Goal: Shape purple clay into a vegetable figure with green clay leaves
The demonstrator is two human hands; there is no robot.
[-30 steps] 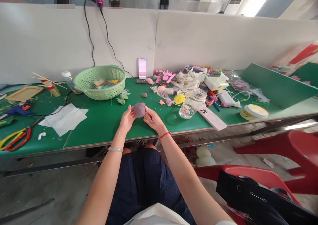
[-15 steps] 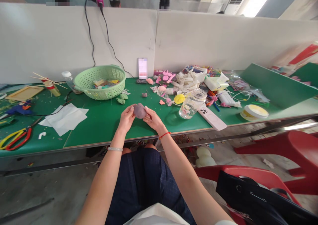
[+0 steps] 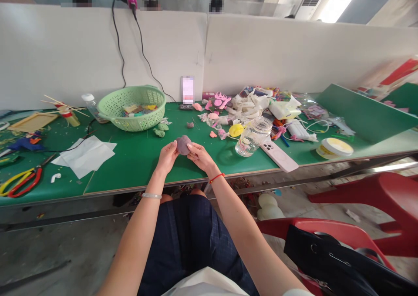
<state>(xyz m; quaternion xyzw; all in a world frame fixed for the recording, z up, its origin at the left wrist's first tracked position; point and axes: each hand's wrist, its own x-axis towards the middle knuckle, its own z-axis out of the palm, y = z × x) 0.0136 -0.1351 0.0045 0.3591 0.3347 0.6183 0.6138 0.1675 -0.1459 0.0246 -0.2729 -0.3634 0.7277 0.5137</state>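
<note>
The left hand (image 3: 167,156) pinches one side of a rounded, purple-grey, clay-like lump (image 3: 183,145) between the thumb and bent fingers. The right hand (image 3: 199,156) pinches the opposite side, its thumb resting on the near face and its fingers curled beneath. Between them they hold the lump over the near part of the green-topped table (image 3: 130,174); whether its underside touches the surface cannot be told.

As for progress, the lump is one gathered mass, yet its outline is lobed rather than evenly round, so I judge the shaping to be partway along. The lump is in both hands and not yet set down; how much work is left, the view does not settle. A small purple-grey piece (image 3: 190,125) lies apart, just beyond the lump and not joined to it.

Farther out, two soft, dull-green lumps (image 3: 160,131) sit beyond the lump and to its left, with a pale-green, perforated plastic basket (image 3: 137,124) behind them. Overlapping white paper sheets (image 3: 85,156) lie well to the lump's left. To its right stand a flat, bright-yellow round piece (image 3: 235,130) and, past that, a clear glass jar (image 3: 250,140) beside a pale-pink phone (image 3: 281,156).
</note>
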